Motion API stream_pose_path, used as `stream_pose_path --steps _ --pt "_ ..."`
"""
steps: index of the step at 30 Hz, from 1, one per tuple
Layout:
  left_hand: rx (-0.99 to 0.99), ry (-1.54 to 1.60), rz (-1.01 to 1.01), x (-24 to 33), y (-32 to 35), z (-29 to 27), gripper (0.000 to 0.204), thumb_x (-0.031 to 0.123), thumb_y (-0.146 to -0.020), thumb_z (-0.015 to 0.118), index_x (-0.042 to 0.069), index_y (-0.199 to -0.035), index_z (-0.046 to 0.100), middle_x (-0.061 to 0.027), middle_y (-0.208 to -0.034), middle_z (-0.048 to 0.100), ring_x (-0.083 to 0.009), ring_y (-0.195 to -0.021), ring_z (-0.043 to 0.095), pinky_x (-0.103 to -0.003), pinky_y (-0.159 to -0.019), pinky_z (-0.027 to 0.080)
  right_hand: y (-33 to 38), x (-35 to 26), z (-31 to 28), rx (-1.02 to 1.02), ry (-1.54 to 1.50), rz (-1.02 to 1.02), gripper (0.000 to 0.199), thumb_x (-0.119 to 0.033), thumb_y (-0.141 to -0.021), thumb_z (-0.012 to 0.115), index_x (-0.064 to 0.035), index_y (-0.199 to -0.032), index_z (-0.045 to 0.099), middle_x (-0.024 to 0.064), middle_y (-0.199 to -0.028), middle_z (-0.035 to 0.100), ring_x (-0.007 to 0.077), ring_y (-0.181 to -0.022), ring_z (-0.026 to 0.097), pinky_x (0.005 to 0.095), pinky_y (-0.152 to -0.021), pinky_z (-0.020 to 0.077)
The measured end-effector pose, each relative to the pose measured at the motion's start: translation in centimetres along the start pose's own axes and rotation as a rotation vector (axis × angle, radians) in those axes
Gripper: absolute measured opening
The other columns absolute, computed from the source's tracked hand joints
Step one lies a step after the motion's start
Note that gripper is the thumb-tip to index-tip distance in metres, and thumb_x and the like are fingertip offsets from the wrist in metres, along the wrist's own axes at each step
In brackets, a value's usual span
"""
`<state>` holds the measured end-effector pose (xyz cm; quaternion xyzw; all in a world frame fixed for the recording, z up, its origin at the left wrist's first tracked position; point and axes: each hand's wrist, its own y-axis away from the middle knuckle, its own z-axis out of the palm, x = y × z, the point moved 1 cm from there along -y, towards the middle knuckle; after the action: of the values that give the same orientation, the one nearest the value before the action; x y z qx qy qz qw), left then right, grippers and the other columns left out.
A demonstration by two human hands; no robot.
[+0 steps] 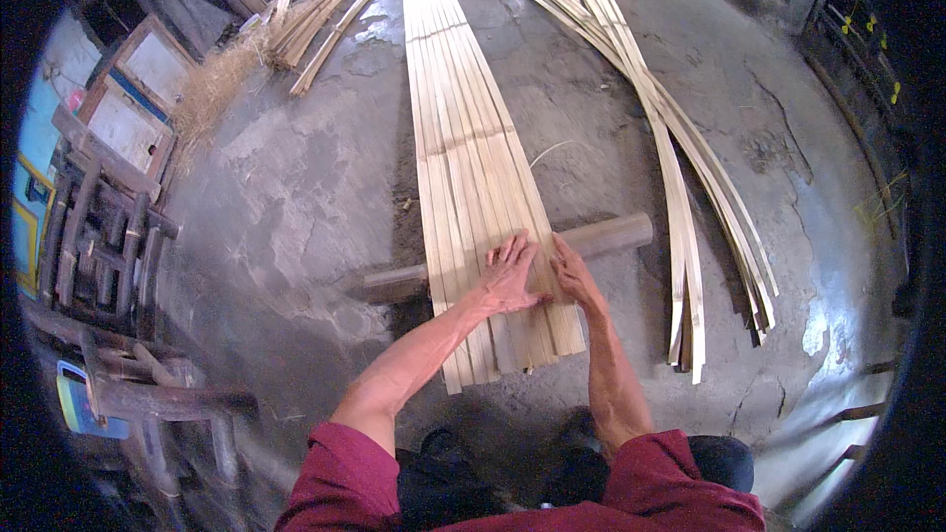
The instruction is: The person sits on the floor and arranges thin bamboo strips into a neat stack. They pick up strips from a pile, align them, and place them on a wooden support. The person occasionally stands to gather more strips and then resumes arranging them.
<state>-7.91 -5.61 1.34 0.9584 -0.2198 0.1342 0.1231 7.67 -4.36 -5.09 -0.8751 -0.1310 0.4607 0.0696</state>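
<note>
A long panel of pale split bamboo slats (463, 118), laid side by side, stretches away from me across the floor. Its near part rests over a round wooden log (616, 234) lying crosswise beneath it. My left hand (510, 276) lies on top of the slats with fingers spread, near the panel's right side. Along the right edge, my right hand (574, 274) touches the outermost slat with its fingers extended. Neither hand is wrapped round anything.
Two crossing bundles of loose bamboo strips (650, 89) lie on the concrete floor (296, 177) to the right. More strips (345, 30) and a heap of straw-like shavings (222, 84) are at the far left. Dark wooden stools or frames (108, 236) line the left side.
</note>
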Motion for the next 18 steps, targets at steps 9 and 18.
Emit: stream_pose_path --steps 9,18 --pt "0.042 -0.026 -0.015 0.9 -0.3 0.2 0.112 0.062 -0.048 0.067 0.001 -0.129 0.019 -0.0137 -0.136 0.015 -0.035 -0.123 0.014 -0.052 -0.093 0.02 -1.2 -6.1 -3.4 0.083 -0.027 0.397 0.049 -0.021 -0.079 0.054 -0.0026 -0.122 0.039 0.0242 -0.081 0.057 0.0293 -0.073 0.058 0.0346 -0.068 0.0445" --pt "0.171 -0.245 0.017 -1.1 -1.8 3.0 0.106 0.067 -0.051 0.059 0.01 -0.131 0.021 -0.0093 -0.137 0.016 -0.0357 -0.125 0.011 -0.059 -0.089 0.02 -3.0 -8.4 -1.4 0.013 -0.021 0.403 0.045 -0.022 -0.08 0.049 0.0001 -0.119 0.041 0.0278 -0.092 0.055 0.0383 -0.085 0.056 0.0411 -0.072 0.0434"
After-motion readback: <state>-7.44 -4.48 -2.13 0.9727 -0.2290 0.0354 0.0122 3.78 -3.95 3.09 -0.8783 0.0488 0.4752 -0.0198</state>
